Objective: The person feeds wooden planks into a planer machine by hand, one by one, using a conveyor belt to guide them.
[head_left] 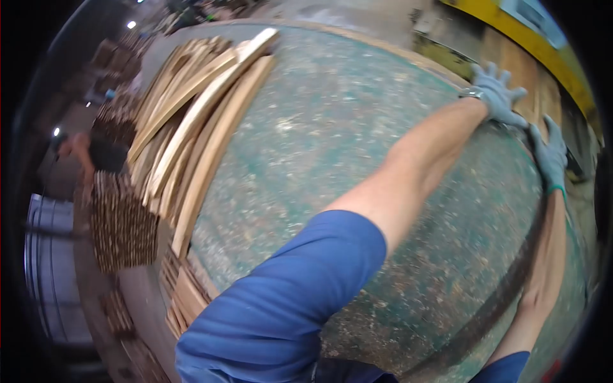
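Note:
Both my hands wear light grey-blue work gloves and reach to the far right of a worn green tabletop (306, 140). My left hand (495, 96), with a watch or band at its wrist, has its fingers spread toward a wooden board (511, 60) under a yellow machine frame. Close beside it, my right hand (551, 156) points up toward the end of the same wood, thumb and fingers apart. The fingertips overlap the wood's near edge in this view, and neither hand is wrapped around anything.
Curved and straight wooden strips (211, 121) lie piled on the table's left side. Beyond them stand stacked slats (121, 220) on the floor, near another person's arm (83, 156). The yellow machine frame (562, 70) borders the table at upper right.

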Action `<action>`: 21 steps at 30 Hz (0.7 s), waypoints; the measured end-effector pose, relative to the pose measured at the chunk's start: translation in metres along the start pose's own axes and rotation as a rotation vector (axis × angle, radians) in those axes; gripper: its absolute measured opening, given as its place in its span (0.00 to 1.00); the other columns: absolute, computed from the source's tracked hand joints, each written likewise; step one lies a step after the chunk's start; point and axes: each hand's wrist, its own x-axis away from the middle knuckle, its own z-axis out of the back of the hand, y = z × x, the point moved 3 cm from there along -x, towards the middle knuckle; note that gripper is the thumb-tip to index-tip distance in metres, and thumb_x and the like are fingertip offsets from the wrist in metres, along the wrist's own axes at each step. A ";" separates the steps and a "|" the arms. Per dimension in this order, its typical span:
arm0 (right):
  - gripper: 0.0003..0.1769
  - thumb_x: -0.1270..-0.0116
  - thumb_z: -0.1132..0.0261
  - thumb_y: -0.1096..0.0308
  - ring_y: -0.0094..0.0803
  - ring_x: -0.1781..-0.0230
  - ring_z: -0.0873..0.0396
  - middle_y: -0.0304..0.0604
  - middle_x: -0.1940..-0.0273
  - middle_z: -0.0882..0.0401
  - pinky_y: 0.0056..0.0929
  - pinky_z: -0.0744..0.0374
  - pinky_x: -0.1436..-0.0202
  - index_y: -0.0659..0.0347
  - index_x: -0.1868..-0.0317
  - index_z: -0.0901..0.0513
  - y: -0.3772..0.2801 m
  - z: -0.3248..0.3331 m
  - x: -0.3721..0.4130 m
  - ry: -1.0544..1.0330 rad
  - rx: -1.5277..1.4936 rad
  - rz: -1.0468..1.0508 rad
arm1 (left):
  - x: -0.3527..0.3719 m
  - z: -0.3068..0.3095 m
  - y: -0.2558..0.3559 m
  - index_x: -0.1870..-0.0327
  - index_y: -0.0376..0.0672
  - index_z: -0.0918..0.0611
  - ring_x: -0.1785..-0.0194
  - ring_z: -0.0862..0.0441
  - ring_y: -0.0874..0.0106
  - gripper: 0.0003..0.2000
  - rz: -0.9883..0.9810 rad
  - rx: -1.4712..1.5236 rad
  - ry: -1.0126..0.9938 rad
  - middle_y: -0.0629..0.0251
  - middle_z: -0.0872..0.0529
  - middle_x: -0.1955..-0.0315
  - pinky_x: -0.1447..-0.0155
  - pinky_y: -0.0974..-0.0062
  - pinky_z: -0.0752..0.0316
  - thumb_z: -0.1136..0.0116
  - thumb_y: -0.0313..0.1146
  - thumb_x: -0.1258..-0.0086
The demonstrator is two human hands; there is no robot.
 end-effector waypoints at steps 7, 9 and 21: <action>0.42 0.35 0.54 0.24 0.60 0.22 0.49 0.45 0.19 0.52 0.67 0.50 0.26 0.20 0.22 0.47 -0.012 0.004 -0.021 -0.218 0.348 -0.264 | 0.178 0.167 -0.120 0.40 0.51 0.17 0.37 0.22 0.61 0.25 -0.078 -0.101 0.346 0.59 0.15 0.44 0.33 0.59 0.30 0.38 0.55 0.32; 0.42 0.35 0.54 0.24 0.61 0.22 0.49 0.46 0.19 0.53 0.71 0.50 0.28 0.19 0.21 0.49 -0.019 0.003 -0.023 -0.185 0.412 -0.298 | 0.298 0.242 -0.211 0.45 0.47 0.14 0.50 0.15 0.58 0.19 0.263 -0.156 0.474 0.59 0.12 0.52 0.45 0.63 0.22 0.38 0.48 0.30; 0.32 0.25 0.42 0.52 0.50 0.23 0.42 0.55 0.25 0.39 0.46 0.41 0.22 0.56 0.26 0.34 -0.256 0.057 0.108 -0.054 -0.347 0.396 | 0.605 0.311 -0.482 0.31 0.38 0.25 0.26 0.33 0.59 0.40 1.431 0.356 0.221 0.51 0.27 0.30 0.24 0.64 0.42 0.52 0.67 0.29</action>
